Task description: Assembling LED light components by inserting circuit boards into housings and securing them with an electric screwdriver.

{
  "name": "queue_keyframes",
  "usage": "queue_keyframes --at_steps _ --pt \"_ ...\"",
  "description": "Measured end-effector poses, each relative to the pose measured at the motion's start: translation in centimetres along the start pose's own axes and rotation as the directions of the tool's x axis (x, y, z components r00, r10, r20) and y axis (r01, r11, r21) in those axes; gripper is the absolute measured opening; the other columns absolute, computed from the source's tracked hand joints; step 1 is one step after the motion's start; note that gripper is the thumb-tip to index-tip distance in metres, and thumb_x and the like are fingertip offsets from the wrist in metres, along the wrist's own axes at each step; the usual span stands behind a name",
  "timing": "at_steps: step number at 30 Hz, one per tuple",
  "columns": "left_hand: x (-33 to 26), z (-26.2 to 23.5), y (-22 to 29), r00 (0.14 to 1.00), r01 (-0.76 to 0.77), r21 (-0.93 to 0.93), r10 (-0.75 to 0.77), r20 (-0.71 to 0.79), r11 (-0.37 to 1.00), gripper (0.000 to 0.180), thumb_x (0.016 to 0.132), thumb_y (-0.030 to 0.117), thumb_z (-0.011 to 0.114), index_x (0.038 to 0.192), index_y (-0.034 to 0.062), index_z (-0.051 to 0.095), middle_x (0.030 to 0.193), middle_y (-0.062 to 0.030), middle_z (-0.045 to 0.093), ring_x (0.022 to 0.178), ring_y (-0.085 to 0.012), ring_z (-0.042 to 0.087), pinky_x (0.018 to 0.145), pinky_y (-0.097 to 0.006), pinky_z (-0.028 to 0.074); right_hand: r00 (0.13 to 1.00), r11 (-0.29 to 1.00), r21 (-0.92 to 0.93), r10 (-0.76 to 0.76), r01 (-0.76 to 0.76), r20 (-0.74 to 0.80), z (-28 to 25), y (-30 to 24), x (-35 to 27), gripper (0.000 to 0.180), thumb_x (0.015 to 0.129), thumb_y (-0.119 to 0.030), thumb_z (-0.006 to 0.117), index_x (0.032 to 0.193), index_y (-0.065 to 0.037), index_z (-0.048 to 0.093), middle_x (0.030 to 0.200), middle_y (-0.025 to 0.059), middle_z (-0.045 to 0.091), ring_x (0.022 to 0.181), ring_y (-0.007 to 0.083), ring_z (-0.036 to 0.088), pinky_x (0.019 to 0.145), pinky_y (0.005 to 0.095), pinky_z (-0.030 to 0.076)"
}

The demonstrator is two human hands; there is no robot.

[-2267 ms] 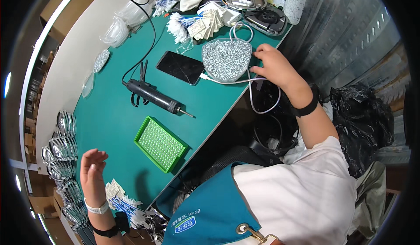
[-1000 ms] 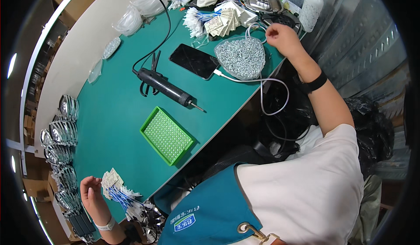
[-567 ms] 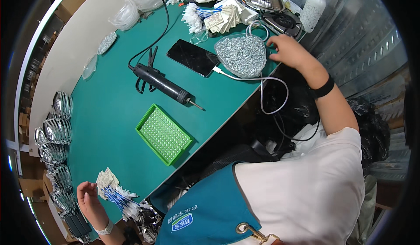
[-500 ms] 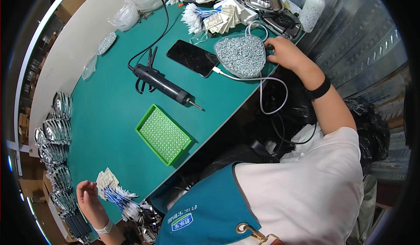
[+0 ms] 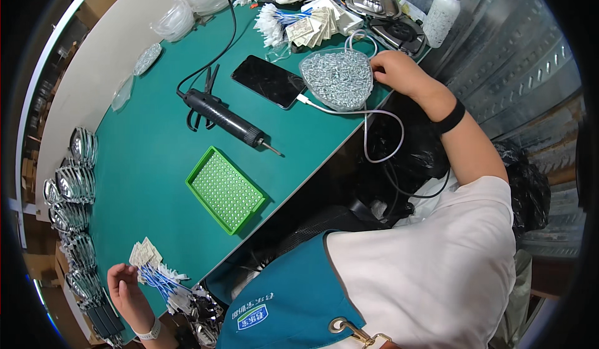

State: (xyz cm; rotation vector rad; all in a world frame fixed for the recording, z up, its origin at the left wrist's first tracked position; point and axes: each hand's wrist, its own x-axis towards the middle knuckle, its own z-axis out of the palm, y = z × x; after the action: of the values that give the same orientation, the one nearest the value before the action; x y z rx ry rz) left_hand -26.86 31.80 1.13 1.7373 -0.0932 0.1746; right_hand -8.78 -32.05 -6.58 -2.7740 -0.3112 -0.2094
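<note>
Many small silvery screws (image 5: pixel 337 74) fill a clear, rounded-triangular container (image 5: pixel 317 97), which rests on the green table (image 5: pixel 150 162) near its far right corner. Your right hand (image 5: pixel 388 71) is at the container's right edge, fingers curled under; whether they pinch anything cannot be told, since the fingertips are mostly hidden. Just left of the container lies a black phone (image 5: pixel 267 82), a white cable (image 5: pixel 401 134) meeting its corner (the cable loops out past the table edge). Further left, a black electric screwdriver (image 5: pixel 226 119) lies across dark scissors (image 5: pixel 212 79), its bit toward your side. Nearer you sits a green tray (image 5: pixel 198 191) with a grid of pale dots. Your left hand (image 5: pixel 128 290), loosely curled with nothing visible in it, is beside pale cards (image 5: pixel 145 250) attached to blue-and-white wires (image 5: pixel 163 281). Shiny metal parts (image 5: pixel 76 184) stand stacked along the left margin.
</note>
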Motion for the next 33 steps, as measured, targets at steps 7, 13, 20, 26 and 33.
queue_keyframes --at_steps 7,13,20,26,33 --pt "-1.0 0.0 0.7 0.996 -0.005 0.049 0.01 -0.093 0.999 0.034 0.093 0.026 0.055 0.112 -0.0014 0.052 0.103 -0.008 0.055 0.099 -0.0184 0.055 0.093 -0.032 0.042 0.972 0.973 0.057 -0.226 0.223 0.057 -0.3 0.0 -0.2 0.018 0.07 -0.004 0.069 0.086 0.001 0.062 0.086 0.015 0.06 0.083 0.0333 0.059 0.072 0.039 0.047" --pt "-0.6 3.4 3.2 0.999 -0.032 0.136 0.038 -0.037 0.99 0.031 0.085 0.02 0.057 0.105 -0.0028 0.056 0.102 -0.0079 0.056 0.094 -0.0176 0.057 0.087 -0.032 0.045 0.986 0.978 -0.127 -0.166 0.164 -0.006 -0.6 -0.5 -0.7 0.014 0.073 -0.004 0.066 0.082 -0.001 0.056 0.08 0.0165 0.055 0.078 0.0362 0.056 0.067 0.0419 0.044" --pt "0.2 3.6 5.8 0.98 0.036 0.161 -0.067 0.188 0.986 0.032 0.086 0.016 0.06 0.111 -0.0031 0.057 0.104 -0.0109 0.062 0.099 -0.0194 0.06 0.089 -0.033 0.046 0.998 0.998 0.006 -0.068 0.068 0.017 0.7 0.5 0.3 0.015 0.071 0.0 0.063 0.086 0.002 0.059 0.071 0.0177 0.057 0.061 0.029 0.055 0.059 0.0367 0.043" --pt "1.9 -4.8 3.8 0.983 0.076 -0.002 -0.076 -0.166 0.997 0.026 0.092 0.017 0.051 0.109 -0.0001 0.058 0.098 -0.0077 0.063 0.097 -0.017 0.061 0.089 -0.03 0.046 0.995 0.998 0.059 -0.005 0.011 -0.1 1.3 2.6 -0.1 0.01 0.071 0.002 0.061 0.08 0.001 0.056 0.062 0.0066 0.048 0.058 0.0132 0.045 0.056 0.0292 0.04" --pt "7.3 -14.7 0.1 0.753 0.37 -0.504 -0.57 -0.33 0.781 0.044 0.093 0.03 0.054 0.124 0.0003 0.046 0.118 -0.016 0.057 0.096 -0.0197 0.062 0.07 -0.027 0.054 0.963 0.964 0.266 0.069 0.003 -0.26 -0.4 -0.6 2.1 0.02 0.08 0.006 0.055 0.099 0.001 0.055 0.086 0.0071 0.056 0.075 0.014 0.053 0.067 0.0259 0.043"
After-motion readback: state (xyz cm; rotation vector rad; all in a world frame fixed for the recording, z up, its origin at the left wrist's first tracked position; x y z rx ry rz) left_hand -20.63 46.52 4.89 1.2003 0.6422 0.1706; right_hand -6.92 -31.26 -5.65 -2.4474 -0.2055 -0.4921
